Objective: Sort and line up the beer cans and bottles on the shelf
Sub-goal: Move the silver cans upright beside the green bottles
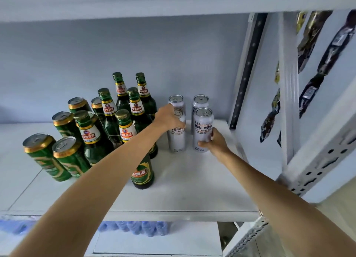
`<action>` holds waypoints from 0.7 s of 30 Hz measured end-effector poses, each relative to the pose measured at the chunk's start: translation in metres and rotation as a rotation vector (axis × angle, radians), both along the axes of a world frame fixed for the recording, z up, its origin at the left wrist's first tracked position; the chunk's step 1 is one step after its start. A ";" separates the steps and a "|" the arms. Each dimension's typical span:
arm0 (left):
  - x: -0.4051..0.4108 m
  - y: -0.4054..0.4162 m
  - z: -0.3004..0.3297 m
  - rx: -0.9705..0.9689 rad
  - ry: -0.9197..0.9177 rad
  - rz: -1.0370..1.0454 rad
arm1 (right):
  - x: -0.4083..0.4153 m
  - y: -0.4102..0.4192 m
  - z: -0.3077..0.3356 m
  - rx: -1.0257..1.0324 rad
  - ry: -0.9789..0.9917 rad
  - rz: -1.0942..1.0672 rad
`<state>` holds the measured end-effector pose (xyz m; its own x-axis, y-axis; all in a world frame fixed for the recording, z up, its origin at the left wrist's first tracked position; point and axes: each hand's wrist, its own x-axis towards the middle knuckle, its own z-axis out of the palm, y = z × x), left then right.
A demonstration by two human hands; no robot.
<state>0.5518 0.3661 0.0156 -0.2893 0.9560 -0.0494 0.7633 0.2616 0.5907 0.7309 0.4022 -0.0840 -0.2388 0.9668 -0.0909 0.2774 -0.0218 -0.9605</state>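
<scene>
Several white wheat-beer cans stand in two short rows at the right of the white shelf [192, 179]. My left hand [167, 118] grips the top of the front left white can [176, 139]. My right hand [215, 143] wraps around the lower side of the front right white can [203, 129]. Two more white cans [200, 102] stand behind them. Several green glass bottles [109, 114] are clustered in the middle, one bottle [142, 173] partly hidden by my left forearm. Several green cans [65, 156] stand to the left.
A metal upright [248, 67] and the shelf's side wall close off the right end. Dark snack packets [331, 44] hang beyond it. Blue bottled-water packs [134, 227] lie on the lower shelf. The upper shelf board [134, 4] hangs low overhead.
</scene>
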 end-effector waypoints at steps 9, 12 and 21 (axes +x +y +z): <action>-0.001 0.001 0.001 -0.097 0.075 -0.035 | 0.000 0.003 -0.005 0.019 -0.070 0.051; 0.001 -0.003 0.005 -0.128 0.128 -0.042 | 0.003 0.001 -0.001 0.020 -0.136 0.060; 0.033 -0.065 0.026 0.079 0.399 -0.153 | 0.024 -0.039 0.038 0.163 -0.949 0.199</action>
<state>0.5847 0.3014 0.0412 -0.1252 0.9857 0.1127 0.9623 0.0930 0.2555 0.7552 0.3629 -0.0459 -0.2955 0.9345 -0.1983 0.9196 0.2220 -0.3243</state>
